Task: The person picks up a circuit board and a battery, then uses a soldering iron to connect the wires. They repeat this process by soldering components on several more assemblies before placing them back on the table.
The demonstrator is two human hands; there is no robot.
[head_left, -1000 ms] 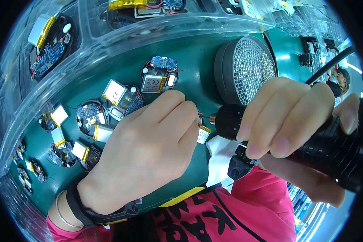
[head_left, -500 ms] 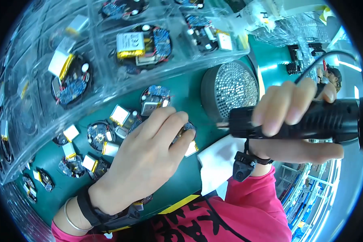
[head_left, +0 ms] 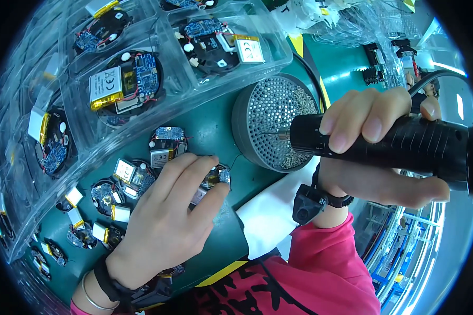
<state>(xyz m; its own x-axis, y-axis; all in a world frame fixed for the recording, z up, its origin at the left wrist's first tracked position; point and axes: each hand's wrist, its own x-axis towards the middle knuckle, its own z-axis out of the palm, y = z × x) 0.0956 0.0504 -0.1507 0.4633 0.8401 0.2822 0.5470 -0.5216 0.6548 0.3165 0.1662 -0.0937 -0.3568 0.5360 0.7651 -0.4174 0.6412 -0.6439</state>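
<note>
My right hand [head_left: 376, 142] is wrapped around a black electric screwdriver [head_left: 404, 139] held level. Its thin bit points left, over a round dark grey screw holder [head_left: 240, 118] with a perforated top and many small screws. My left hand [head_left: 165, 218] rests low over the green work mat, thumb and fingers curled around a small round circuit-board assembly [head_left: 214, 177]. Part of that assembly is hidden under the fingers. Just beyond it lies another round assembly [head_left: 168, 146], with a blue board and a silver battery.
Several more board assemblies [head_left: 106, 195] with batteries lie left of my left hand. A clear plastic compartment tray [head_left: 178, 97] holding assemblies rises along the far left. White paper [head_left: 268, 220] lies between my arms. A black cable [head_left: 314, 73] passes behind the screw holder.
The screwdriver bit has gone from beside the screw holder's near edge to over its perforated top. My left thumb and fingers have spread slightly, baring more of the assembly. The whole view has shifted.
</note>
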